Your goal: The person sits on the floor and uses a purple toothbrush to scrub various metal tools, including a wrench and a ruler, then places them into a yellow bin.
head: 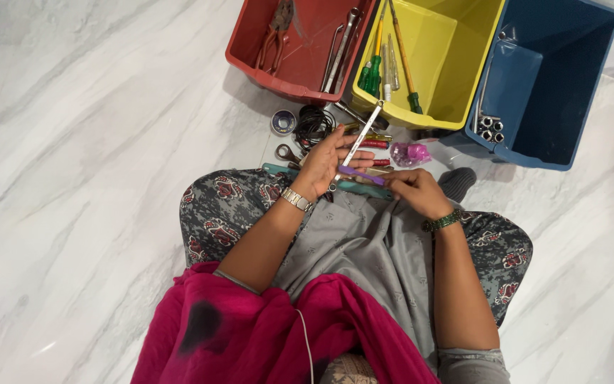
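Observation:
My left hand (330, 162), with a watch on its wrist, holds a long silver metal tool (362, 134) that points up toward the yellow bin (463, 64). My right hand (415, 190), wearing a green bangle, grips a purple-handled tool (361, 173) that crosses under the silver one. Both hands are over my lap, just above a teal tool (364, 188) lying across my knees.
A red bin (250, 57) holds pliers and wrenches. The yellow bin holds screwdrivers, and a blue bin (584, 92) holds sockets. Loose items lie on the marble floor before me: a black cable coil (314, 122), a tape roll (283, 121), scissors (289, 152), a pink object (410, 153).

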